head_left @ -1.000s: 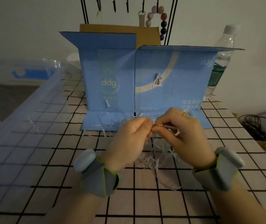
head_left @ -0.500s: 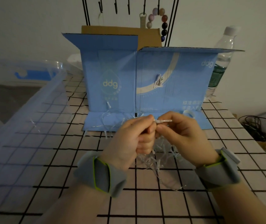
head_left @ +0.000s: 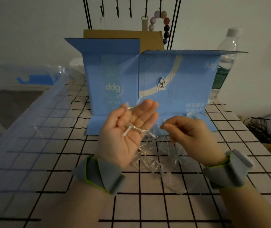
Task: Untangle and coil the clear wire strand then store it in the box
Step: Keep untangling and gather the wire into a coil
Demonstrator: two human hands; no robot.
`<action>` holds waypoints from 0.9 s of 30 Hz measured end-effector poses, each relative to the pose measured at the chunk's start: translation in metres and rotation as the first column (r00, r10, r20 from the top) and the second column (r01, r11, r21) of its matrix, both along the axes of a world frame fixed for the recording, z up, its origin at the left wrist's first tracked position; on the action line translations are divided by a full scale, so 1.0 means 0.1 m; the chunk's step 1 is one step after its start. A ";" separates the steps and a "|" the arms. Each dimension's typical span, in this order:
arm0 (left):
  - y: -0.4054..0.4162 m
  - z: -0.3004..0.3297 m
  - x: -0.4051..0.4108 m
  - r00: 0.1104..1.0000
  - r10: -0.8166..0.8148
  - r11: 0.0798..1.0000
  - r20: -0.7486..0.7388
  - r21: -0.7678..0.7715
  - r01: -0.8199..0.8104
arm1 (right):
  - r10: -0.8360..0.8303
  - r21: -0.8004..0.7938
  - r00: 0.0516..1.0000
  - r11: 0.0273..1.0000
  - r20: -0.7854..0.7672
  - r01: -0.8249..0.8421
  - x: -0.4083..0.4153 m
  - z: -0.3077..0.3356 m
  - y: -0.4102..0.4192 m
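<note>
Pinching the clear wire strand [head_left: 149, 155], right hand [head_left: 192, 137]; left hand [head_left: 128, 129] spread beneath it, before the box [head_left: 148, 83].

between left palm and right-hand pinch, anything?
Head view: only the clear wire strand spans from the open left hand to the pinching right hand; blue box stands behind.

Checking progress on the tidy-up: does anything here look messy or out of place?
Yes. The clear wire strand is a loose tangle sprawled over the checked tablecloth, outside the blue box. Part lies across the left hand; the right hand pinches part.
</note>
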State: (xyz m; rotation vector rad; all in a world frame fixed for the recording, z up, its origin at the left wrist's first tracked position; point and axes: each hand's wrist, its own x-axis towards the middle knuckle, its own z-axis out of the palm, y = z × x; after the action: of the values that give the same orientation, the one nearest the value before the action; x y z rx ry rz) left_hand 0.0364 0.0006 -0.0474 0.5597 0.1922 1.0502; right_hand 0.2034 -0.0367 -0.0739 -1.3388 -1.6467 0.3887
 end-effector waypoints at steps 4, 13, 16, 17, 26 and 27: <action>0.06 0.08 -0.10 0.986 0.163 0.981 0.044 0.099 -0.167 | -0.111 0.064 0.986 0.993 0.127 0.103 0.06 -0.04 0.04; 0.15 -0.15 0.02 0.909 0.295 0.939 -0.294 0.264 -0.219 | 0.182 -0.039 0.813 0.980 0.552 -0.193 -0.08 -0.12 0.03; 0.11 -0.23 0.06 0.708 0.466 0.826 -0.530 0.547 -0.135 | 0.196 -0.008 0.811 0.973 0.551 -0.229 -0.13 -0.07 -0.02; 0.08 -0.25 0.07 0.642 0.517 0.778 -0.566 0.623 -0.077 | 0.199 0.006 0.828 0.971 0.525 -0.238 -0.15 -0.04 -0.04; -0.07 -0.26 0.11 0.349 0.831 0.410 -0.433 0.901 0.141 | 0.300 0.038 0.954 0.953 0.014 -0.300 -0.12 0.07 -0.10; -0.07 -0.26 0.10 0.346 0.838 0.394 -0.422 0.907 0.151 | 0.294 0.028 0.955 0.956 -0.032 -0.293 -0.11 0.08 -0.10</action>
State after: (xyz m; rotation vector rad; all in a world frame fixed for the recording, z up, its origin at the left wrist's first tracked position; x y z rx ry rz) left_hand 0.0467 -0.0065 -0.0730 2.1924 0.8423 1.2306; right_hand 0.1920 -0.0470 -0.0663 -1.0637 -1.8197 0.5635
